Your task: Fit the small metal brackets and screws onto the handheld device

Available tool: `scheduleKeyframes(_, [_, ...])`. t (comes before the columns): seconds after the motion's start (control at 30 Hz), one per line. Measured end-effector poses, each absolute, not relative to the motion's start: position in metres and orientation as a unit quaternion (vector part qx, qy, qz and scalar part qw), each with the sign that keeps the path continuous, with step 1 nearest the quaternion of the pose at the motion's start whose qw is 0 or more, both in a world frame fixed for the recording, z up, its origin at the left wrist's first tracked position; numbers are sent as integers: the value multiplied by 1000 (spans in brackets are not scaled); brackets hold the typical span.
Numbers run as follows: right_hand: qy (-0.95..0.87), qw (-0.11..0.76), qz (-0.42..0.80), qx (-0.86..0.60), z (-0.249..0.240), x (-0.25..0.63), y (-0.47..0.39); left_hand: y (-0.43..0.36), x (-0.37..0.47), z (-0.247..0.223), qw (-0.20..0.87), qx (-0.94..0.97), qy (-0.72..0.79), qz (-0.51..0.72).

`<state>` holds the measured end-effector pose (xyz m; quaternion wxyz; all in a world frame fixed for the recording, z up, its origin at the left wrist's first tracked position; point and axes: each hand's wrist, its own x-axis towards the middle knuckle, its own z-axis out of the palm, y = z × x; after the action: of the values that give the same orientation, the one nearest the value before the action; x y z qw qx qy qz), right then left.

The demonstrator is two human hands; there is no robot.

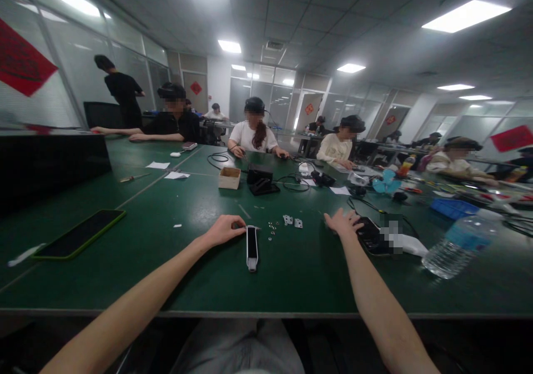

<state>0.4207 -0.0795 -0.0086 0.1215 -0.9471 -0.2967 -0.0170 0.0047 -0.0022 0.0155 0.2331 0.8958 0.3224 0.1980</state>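
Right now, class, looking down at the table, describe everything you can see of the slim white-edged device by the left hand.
The slim device has a long, dark face framed by a white rim, with a narrower pale block at the near end; it looks like plastic. It lies dark face up on the green table, its length pointing away from the person. The fingers of the left hand are at its far left corner; whether they grip it is unclear.

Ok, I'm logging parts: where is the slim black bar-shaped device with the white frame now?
In the head view, the device lies just left of centre on the green tabletop, beside the left hand and left of two small silvery plates.
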Motion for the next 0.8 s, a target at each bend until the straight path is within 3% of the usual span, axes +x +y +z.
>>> scheduleKeyframes(0.27, [-292,137,-44,-945,9,409,-85,0,4,14,228,896,325,196])
scheduleKeyframes(0.8, [-239,146,34,-959,12,420,-92,1,4,14,221,901,318,194])
